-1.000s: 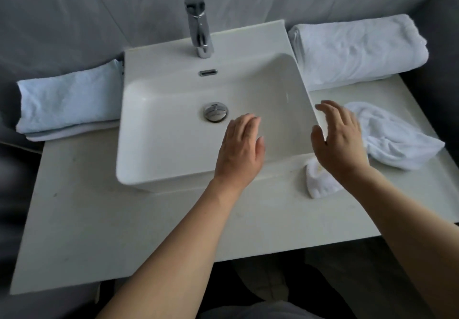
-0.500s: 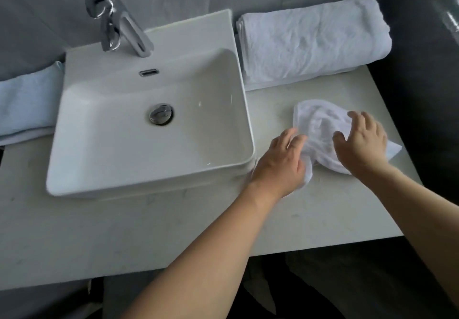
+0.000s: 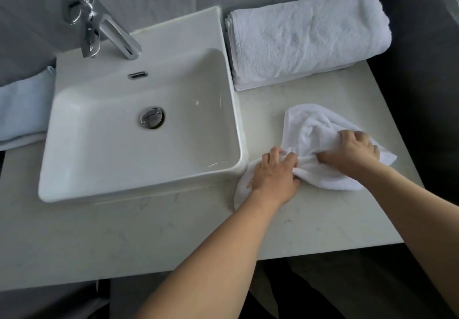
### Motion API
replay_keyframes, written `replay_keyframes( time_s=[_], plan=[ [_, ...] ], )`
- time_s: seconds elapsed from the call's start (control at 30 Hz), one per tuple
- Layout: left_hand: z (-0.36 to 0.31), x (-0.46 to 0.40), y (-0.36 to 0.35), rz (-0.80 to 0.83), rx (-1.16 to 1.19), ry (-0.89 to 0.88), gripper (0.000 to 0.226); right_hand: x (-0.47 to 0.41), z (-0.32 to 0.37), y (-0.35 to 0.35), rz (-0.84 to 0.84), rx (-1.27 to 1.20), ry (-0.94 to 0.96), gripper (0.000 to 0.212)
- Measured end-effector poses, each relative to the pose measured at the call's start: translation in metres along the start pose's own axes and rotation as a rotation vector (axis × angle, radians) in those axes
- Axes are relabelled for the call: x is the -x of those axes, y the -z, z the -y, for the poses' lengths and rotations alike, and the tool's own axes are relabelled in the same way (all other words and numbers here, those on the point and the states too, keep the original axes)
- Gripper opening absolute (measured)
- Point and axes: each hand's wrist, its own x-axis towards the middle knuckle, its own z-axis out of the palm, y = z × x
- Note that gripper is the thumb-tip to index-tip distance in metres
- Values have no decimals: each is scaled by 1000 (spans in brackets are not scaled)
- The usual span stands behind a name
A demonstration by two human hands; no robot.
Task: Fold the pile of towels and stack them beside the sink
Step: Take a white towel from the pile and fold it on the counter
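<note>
Towels are the matter here, and one small white towel (image 3: 320,144) lies crumpled on the pale counter (image 3: 149,239), just to the right of the sink (image 3: 139,177). One of its corners touches the sink's front right corner and shows a small gold mark. The left hand (image 3: 274,172) rests on that near-left part of the cloth, fingers curled and pinching a bunch of fabric. The right hand (image 3: 352,151) sits just beside it on the right, also closed around a gathered fold of the same towel. Between the two hands the cloth is pulled into a tight ridge. The rest of the towel spreads loosely behind and to the right of the hands.

Behind it, well apart, a larger folded white towel (image 3: 308,35) lies against the wall at the back right of the counter, its layered edges facing the sink. On the far left side of the sink, a pale blue folded towel (image 3: 22,110) lies partly out of view. A chrome tap (image 3: 99,28) stands on the sink's back ledge, and a round metal drain (image 3: 152,117) sits in the bowl.
</note>
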Motion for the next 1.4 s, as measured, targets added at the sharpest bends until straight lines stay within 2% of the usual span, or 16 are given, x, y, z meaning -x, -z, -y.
replay_keyframes(
  time_s=[0.2,0.33,0.47,0.6,0.67,0.73,0.83,1.07,1.27,1.4],
  plan=[
    [-1,4,-3,32,-12,16,19,7,-3,-7,-3,14,51,87],
    [4,6,12,82,83,51,11,12,-5,-13,23,-111,67,97],
    [15,18,13,61,223,118,20,14,-2,-12,34,-142,31,107],
    [27,29,8,132,275,160,61,21,3,-17,24,-90,47,107],
    [36,32,5,174,298,179,58,26,8,-18,87,-72,34,108],
    [47,40,2,179,311,191,50,35,12,-18,196,-53,32,99],
    [68,57,-1,183,214,215,59,57,16,-26,320,-133,85,78],
    [128,103,6,212,53,219,62,117,59,-58,432,-175,163,38],
    [206,149,23,189,-2,247,39,167,122,-92,665,-240,153,40],
    [278,186,37,154,61,280,30,207,190,-121,676,-279,221,32]
  ],
)
